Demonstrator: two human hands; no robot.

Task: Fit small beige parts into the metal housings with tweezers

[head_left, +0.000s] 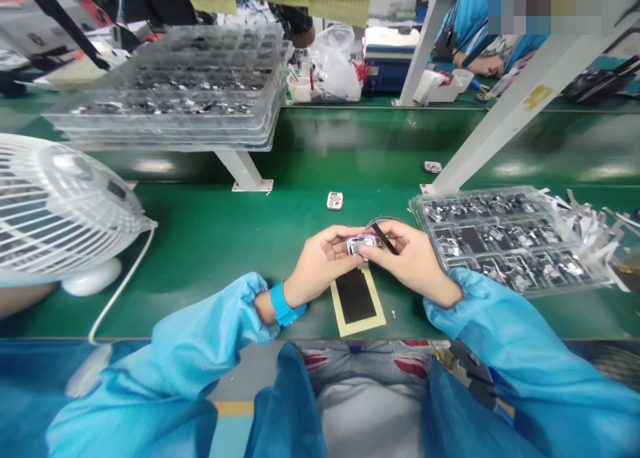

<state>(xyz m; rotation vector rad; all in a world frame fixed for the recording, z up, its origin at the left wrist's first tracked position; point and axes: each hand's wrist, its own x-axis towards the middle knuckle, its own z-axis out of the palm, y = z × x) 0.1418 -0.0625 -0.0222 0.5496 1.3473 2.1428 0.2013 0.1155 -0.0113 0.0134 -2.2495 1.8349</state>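
Over the green bench (210, 238), my left hand (320, 265) is closed around a small silver metal part (361, 245), fingers wrapped over its left end. My right hand (413, 261) pinches a thin black strip (385, 239) and touches the same part from the right. Just below the hands lies a yellow backing sheet with a black rectangle (356, 299). A round dark disc (383, 222) peeks out behind my right hand.
A clear tray of several metal parts (505, 238) sits at the right, with paper scraps (590, 225) beyond it. Two loose parts (335, 200) (433, 167) lie farther back. A white fan (55, 211) stands left. Stacked trays (175, 85) rest on a raised shelf. Another person (487, 65) works at the far right.
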